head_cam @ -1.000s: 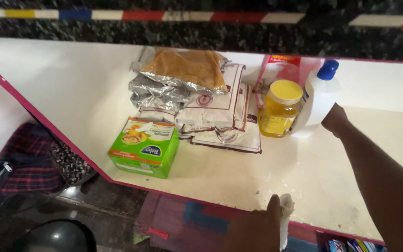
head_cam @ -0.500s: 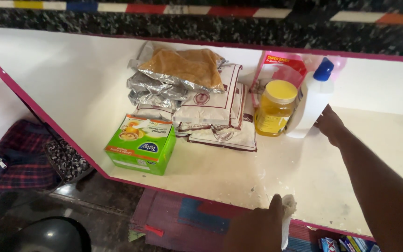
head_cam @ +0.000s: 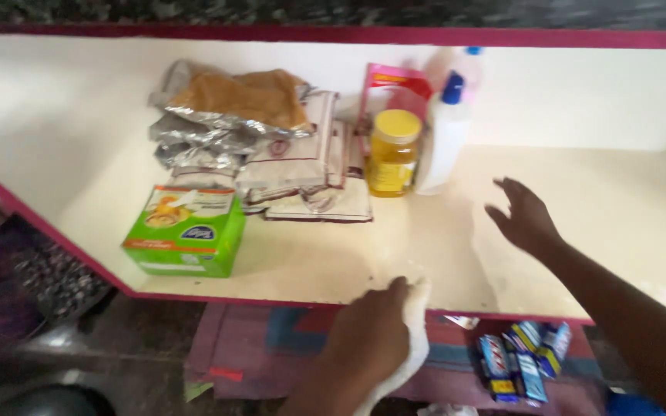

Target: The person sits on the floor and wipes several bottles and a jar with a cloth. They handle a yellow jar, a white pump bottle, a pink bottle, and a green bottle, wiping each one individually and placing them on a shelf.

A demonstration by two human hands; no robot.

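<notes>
My right hand point(head_cam: 524, 218) hovers open over the cream shelf point(head_cam: 595, 208), fingers spread, a short way right of a white bottle with a blue cap point(head_cam: 442, 131). Beside that bottle stands a jar of yellow liquid with a yellow lid point(head_cam: 392, 152). My left hand point(head_cam: 371, 331) rests at the shelf's front edge, closed around a white cloth point(head_cam: 415, 339). A pink packet point(head_cam: 391, 88) stands behind the jar.
Foil pouches with a brown packet on top point(head_cam: 229, 115) and white sachets point(head_cam: 310, 166) are stacked at the back left. A green carton point(head_cam: 185, 229) sits near the front left edge. Small blue wrapped packets point(head_cam: 522, 358) lie below the shelf on a dark mat.
My right hand has let go of the white bottle and pulled back to the right, opening. My left hand with the cloth has shifted slightly left along the edge. The view has tilted down.
</notes>
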